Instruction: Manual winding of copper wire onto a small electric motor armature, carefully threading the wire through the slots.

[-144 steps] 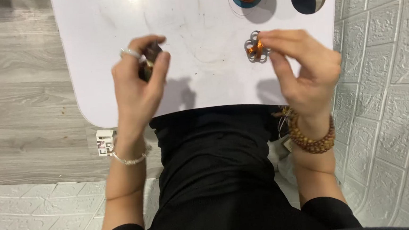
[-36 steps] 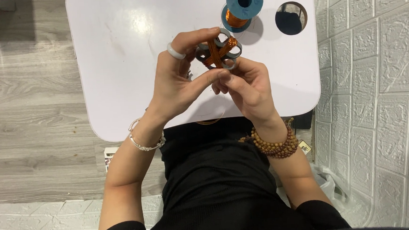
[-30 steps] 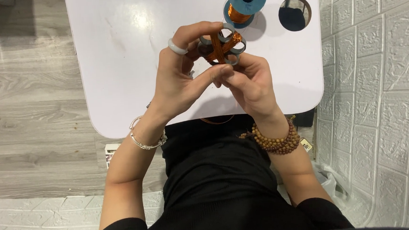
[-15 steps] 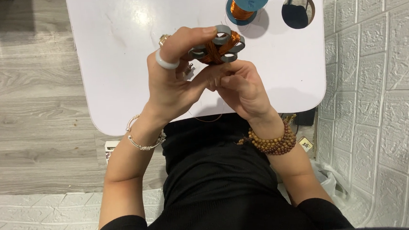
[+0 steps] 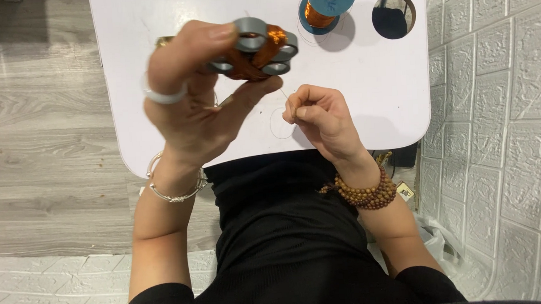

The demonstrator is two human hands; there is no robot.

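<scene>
Left hand grips the coil block, grey rings wound with copper, raised above the table. Right hand pinches a fine wire, probably fragile. The block looks rigid and light; hold by rings.

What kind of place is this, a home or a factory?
Probably a home corner used for small craft work, not a factory. A small white table stands on wood-look flooring beside a white padded brick-pattern wall, and a blue spool of copper wire sits on it.
</scene>
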